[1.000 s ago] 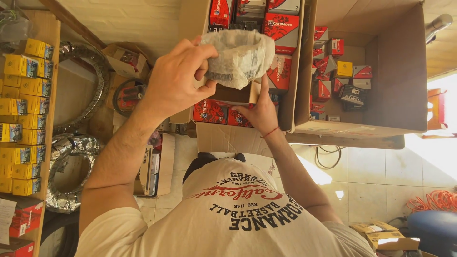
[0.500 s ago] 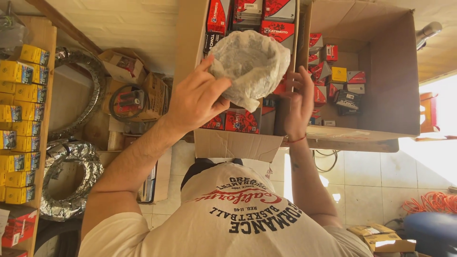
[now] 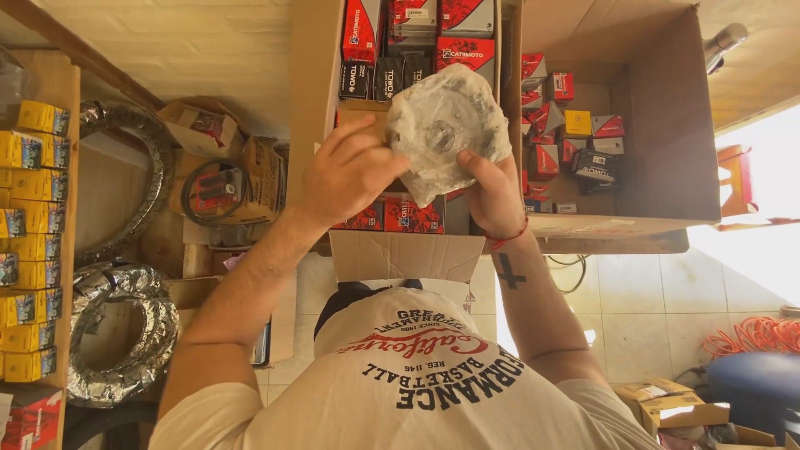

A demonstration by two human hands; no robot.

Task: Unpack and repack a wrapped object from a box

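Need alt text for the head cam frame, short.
Seen from above, a person's left hand and right hand hold a round metal part wrapped in clear plastic over an open cardboard box packed with red and black cartons. A second open box of small cartons sits to the right; yellow boxes line a shelf on the left.

Both hands, left [image 3: 350, 171] and right [image 3: 493, 196], raised together (fingers curled, gripping).

Disc part [image 3: 444, 133]: grey metal under clear, whitish plastic wrap. Small boxes [image 3: 417, 33]: red and black. Big carton [image 3: 667, 125]: plain brown. Shelf boxes [image 3: 29, 183]: yellow. Wrapped rings [image 3: 125, 333]: silver foil. Shirt [image 3: 417, 392]: white, black-and-red print.
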